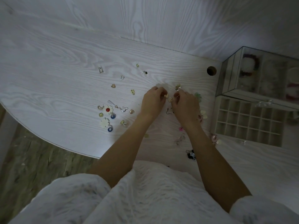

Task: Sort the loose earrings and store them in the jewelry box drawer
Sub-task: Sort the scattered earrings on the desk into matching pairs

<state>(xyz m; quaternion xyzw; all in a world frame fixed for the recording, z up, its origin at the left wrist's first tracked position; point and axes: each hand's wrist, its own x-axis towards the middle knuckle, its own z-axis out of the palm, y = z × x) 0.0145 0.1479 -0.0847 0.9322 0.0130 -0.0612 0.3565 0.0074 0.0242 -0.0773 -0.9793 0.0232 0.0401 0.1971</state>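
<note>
White knitted sleeves [68,196] fill the foreground; both bare forearms reach out over the pale wood-grain table [48,65].

Far left of the scatter: a flower earring with red centre [108,109] and its mate with a blue drop [106,124], a small gold hoop [100,107], a clear drop earring [120,108]. Farther back, several small gold pieces lie well apart from one another.

Centre: left hand [152,102], fingers curled, pinches a small pale gold earring [166,95]. Right hand [186,105], fingers also curled, pinches a second gold earring [170,99] just beside the first. Step judged: matching a pair, still in the sorting stage.

Right: more earrings lie near and partly under the right forearm, blurred. Beyond them the divided drawer tray [249,122] stands pulled out, its compartments apparently unfilled, in front of the clear jewelry box [233,75].

Next move likely calls for carrying the matched pair rightward and dropping it into one compartment. Obstacles: loose pieces between hands and tray could be swept by the wrist; the cells look narrow; dim light blurs small detail.
</note>
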